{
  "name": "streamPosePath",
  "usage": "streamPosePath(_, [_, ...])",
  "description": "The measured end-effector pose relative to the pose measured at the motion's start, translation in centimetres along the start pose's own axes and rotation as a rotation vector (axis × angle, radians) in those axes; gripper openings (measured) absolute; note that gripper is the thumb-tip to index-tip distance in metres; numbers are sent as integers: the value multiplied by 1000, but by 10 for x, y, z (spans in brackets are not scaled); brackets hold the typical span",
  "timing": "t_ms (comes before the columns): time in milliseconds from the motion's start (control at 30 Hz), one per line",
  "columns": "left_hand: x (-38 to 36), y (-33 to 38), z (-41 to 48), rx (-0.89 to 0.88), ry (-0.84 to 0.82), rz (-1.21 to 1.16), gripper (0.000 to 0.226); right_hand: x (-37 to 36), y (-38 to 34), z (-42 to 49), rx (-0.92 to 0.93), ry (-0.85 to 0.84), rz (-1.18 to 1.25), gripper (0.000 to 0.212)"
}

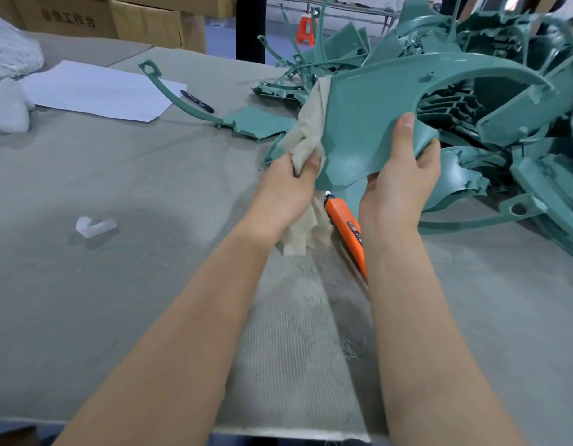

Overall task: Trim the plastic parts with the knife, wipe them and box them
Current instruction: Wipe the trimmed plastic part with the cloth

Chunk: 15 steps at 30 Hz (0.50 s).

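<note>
Grey felt is covering the table that I am looking down on, and it is filling most of my view. A pile of teal plastic parts is lying on it at two o'clock, tangled together and reaching off the right edge. I am holding one large teal part up in front of that pile, just above the table, with its flat face turned toward me and its curved arm sweeping off to three o'clock.

Cardboard boxes are standing beyond the table at eleven o'clock. A white sheet of paper is lying at ten o'clock, and a loose teal piece with a long curved arm is resting partly over its near corner.

My right hand is gripping the lower edge of the held part, thumb pressing on the front face and fingers curling round behind. My left hand is clutching a bunched beige cloth in closed fingers, and the cloth is lying against the part's left edge and hanging down below my wrist.

An orange knife is lying on the felt between my wrists, at six o'clock from the held part, partly hidden by my right forearm. A dark pen is sitting at the paper's right edge. A small white scrap is lying alone at nine o'clock.
</note>
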<state>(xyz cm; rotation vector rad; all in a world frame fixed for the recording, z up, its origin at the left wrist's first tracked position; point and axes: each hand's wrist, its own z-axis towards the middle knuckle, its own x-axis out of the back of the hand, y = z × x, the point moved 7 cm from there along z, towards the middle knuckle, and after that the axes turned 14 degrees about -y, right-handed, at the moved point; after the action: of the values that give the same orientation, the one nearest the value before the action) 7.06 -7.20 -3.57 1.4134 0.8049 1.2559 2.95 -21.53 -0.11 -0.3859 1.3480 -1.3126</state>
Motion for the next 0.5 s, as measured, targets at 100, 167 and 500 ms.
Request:
streamPosePath(100, [-4,-4,2,34,-101,-205,12,-1,1,0,-6,-26,43,10])
streamPosePath(167, [4,-3,1,4,-37,-169,23,-3,-1,-1,4,-39,43,8])
streamPosePath(500, [14,8,-4,-77,61,-381,40,3,3,5,-74,-5,233,6])
